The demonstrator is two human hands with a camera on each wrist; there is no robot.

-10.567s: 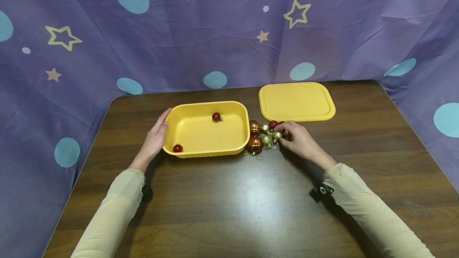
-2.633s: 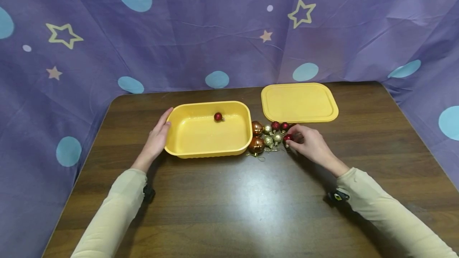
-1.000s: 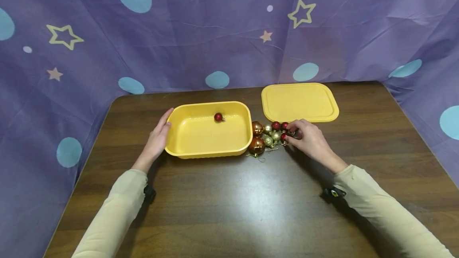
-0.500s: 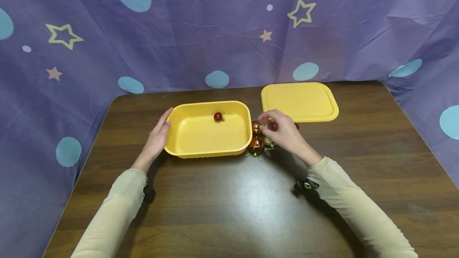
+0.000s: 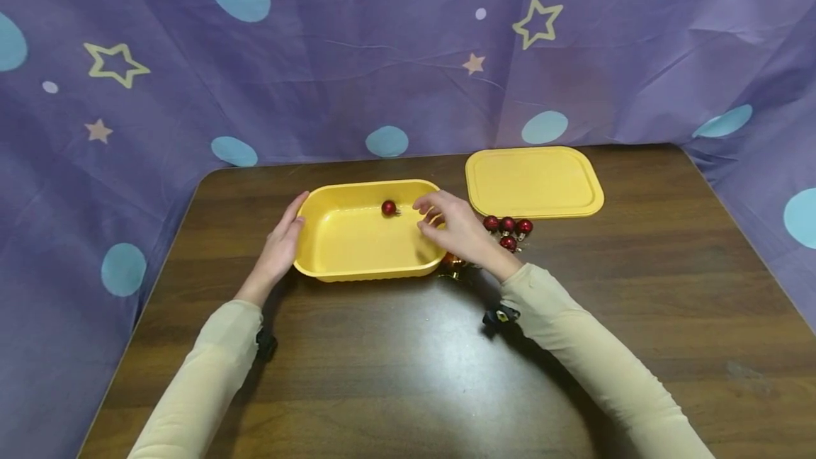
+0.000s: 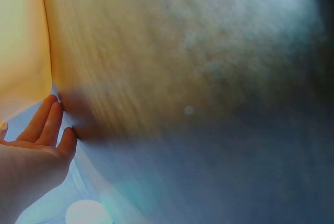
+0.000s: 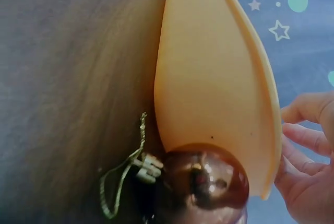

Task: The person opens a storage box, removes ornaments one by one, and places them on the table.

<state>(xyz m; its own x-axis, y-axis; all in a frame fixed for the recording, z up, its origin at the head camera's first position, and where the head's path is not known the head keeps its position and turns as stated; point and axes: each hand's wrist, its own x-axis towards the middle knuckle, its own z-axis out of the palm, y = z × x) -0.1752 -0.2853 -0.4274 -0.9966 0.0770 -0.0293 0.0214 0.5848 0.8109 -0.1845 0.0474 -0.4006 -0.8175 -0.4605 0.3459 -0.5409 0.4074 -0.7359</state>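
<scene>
A yellow plastic box [image 5: 357,278] stands on the table with one small red Christmas bauble [image 5: 389,208] in it, near the back wall. My left hand [image 5: 278,241] rests against the box's left end, fingers extended along the outside. Over the right end of the box hovers my right hand [image 5: 449,227], its fingers loosely bent with nothing between them. Several small red baubles [image 5: 507,225] lie grouped on the table right of that hand. Beside the box's right wall, a large copper bauble [image 7: 209,182] with a gold cord shows in the right wrist view; the right hand partly hides that spot in the head view.
A flat yellow lid [image 5: 534,181] lies at the back of the brown wooden table [image 5: 382,367], behind the red baubles. A purple curtain [image 5: 357,62] with stars and blue dots hangs along the table's far edge.
A red bauble from the box's front left corner now lies with the red group on the table. My right hand has moved left from the baubles over the box; the left hand has stayed.
</scene>
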